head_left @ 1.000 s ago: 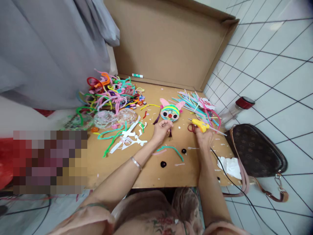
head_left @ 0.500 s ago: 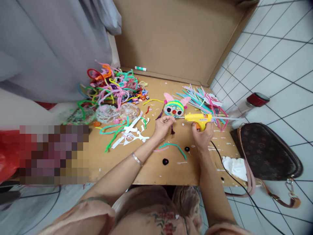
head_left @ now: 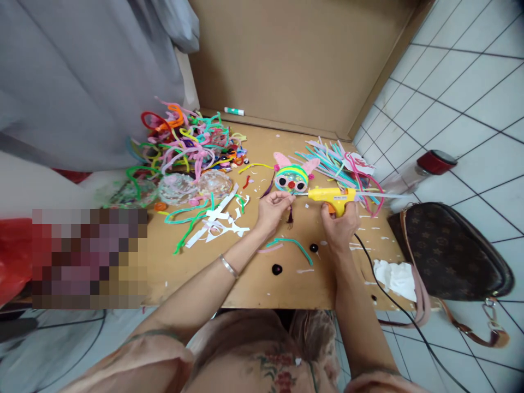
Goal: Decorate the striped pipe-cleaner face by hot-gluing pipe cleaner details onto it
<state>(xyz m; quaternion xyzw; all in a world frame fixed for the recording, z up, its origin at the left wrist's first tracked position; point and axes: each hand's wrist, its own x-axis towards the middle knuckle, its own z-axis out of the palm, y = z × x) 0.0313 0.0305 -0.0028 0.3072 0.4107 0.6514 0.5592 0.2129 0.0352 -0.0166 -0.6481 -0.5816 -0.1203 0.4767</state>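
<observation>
The right hand (head_left: 340, 225) has its grip clamped round the glue gun (head_left: 331, 195), whose nozzle (head_left: 303, 194), well apart a second ago, now meets the left hand (head_left: 272, 215), fingertips pinched together at the lower edge of the toy (head_left: 292, 176) on the surface (head_left: 237, 281).

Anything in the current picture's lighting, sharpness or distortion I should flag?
Head view: coarse mosaic blocks cover the lower left; head view, upper right: the corner falls dark and the wall tiles look stretched; head view, back: the cardboard shades darker toward its left; head view, centre: detail is too soft to tell whether the left hand touches the glue gun.
</observation>
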